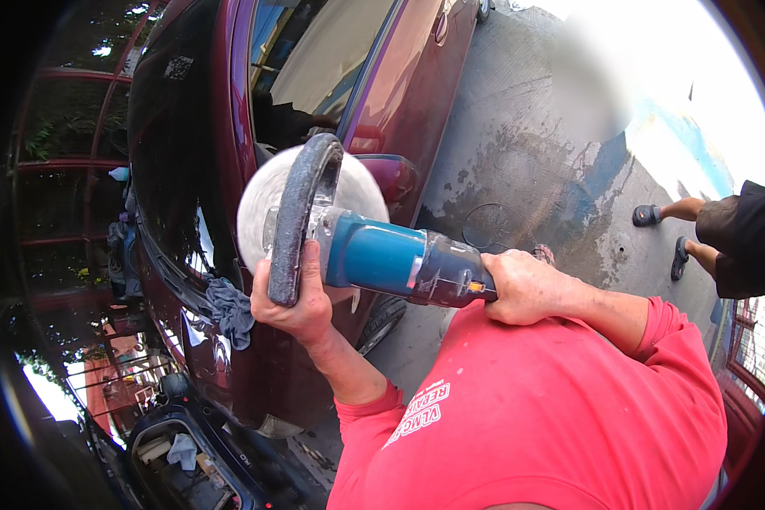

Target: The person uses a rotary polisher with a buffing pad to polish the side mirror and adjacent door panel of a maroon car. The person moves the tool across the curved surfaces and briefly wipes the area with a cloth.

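Note:
A blue and black electric polisher (374,251) is held out in front of me. My left hand (296,297) is wrapped round the lower end of its thick black loop handle (293,221). My right hand (527,287) closes round the rear of the tool's body. Beyond the loop is the round whitish polishing pad (259,200), its surface smeared as if spinning. The pad overlaps the dark red car (412,93) in view, near the side mirror (392,176); whether they touch, I cannot tell. A grey-blue cloth (229,310) lies on the car beside my left hand.
The car's windshield (174,144) is at left, and a tyre (382,325) shows below the polisher. At lower left sits a dark open container-like part (166,429) with a cloth and small items inside. Another person's legs (684,208) stand on the wet-patched concrete floor (518,170) at right.

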A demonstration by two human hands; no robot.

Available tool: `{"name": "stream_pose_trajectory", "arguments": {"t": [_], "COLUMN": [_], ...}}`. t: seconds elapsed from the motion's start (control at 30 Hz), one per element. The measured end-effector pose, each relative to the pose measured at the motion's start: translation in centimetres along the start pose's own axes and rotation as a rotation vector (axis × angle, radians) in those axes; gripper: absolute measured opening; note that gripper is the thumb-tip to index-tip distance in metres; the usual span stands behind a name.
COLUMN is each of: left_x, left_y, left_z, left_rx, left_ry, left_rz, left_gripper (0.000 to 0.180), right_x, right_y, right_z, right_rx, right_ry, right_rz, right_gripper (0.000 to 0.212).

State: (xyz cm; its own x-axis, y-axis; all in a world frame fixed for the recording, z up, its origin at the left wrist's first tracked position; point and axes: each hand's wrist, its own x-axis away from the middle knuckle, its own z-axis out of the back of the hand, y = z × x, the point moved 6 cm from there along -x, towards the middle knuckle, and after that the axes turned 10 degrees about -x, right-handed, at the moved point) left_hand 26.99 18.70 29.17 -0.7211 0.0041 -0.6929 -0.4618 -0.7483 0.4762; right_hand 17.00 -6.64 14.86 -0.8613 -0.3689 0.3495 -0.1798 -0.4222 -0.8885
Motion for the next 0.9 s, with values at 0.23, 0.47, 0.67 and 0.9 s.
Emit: {"name": "stream_pose_trajectory", "arguments": {"t": [0.23,0.47,0.67,0.9], "left_x": [1.4,3.6,1.4,3.2], "left_y": [-0.6,3.5,0.3,-0.4], "left_z": [-0.3,-3.8,-1.6,-1.4], "left_rx": [-0.056,0.036,0.017,0.05], "left_ry": [0.023,-0.053,0.017,-0.041], "left_rz": [0.02,-0.082,-0.059,-0.088], "left_gripper": [0.031,0.028,0.026,0.028], "right_x": [-0.4,5.7,2.2,3.6], "right_y": [0.2,3.6,1.4,1.8], "right_z": [0.3,2.6,0.5,-0.8], "right_rx": [-0.023,-0.047,-0.018,-0.026], "right_ry": [-0.105,0.068,0.042,0.059], "right_rz": [0.017,-0.069,0.029,-0.1], "right_gripper": [0.043,0.036,0.038,0.042]}}
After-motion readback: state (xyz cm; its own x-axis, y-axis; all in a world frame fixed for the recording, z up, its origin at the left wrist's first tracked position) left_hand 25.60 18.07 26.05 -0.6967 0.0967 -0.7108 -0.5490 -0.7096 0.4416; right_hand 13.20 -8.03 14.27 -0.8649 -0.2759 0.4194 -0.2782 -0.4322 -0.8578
